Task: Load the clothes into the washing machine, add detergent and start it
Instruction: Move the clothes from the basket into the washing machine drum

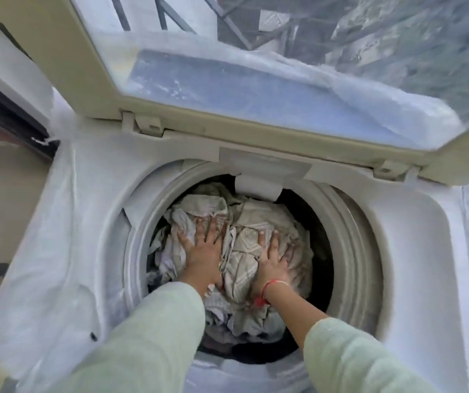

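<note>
**Head view: both palms flat on the load inside the tub**

1. Washing machine (414,251): a top-loading unit that fills most of the frame. A thin white plastic cover (43,251) lies over its top deck and hangs down at the left and right edges.

2. Lid (66,66): raised and tilted back across the upper half of the frame. It has a cream surround and a clear window, hinged along the rear edge of the deck.

3. Tub ring (349,236): a pale circular rim at the centre of the frame, open to the camera. The dark tub wall shows at the right and at the bottom of the opening.

4. Clothes (244,231): a crumpled pile of pale grey, white and checked fabric. It fills the tub from the rear rim down to the lower centre and lies wholly inside the ring.

5. Sleeves: a light green left sleeve (142,336) and right sleeve (355,358) enter from the bottom corners.

6. Left hand (202,251): palm down, fingers straight and spread. It presses on the left part of the pile, and the fabric lies directly under it.

7. Right hand (274,265): palm down, fingers straight and spread. It presses on the checked cloth just right of centre. Neither hand grasps any fabric.

8. Red thread band (267,287): around the right wrist.

9. Ring (200,238): on one finger of the left hand.
</note>
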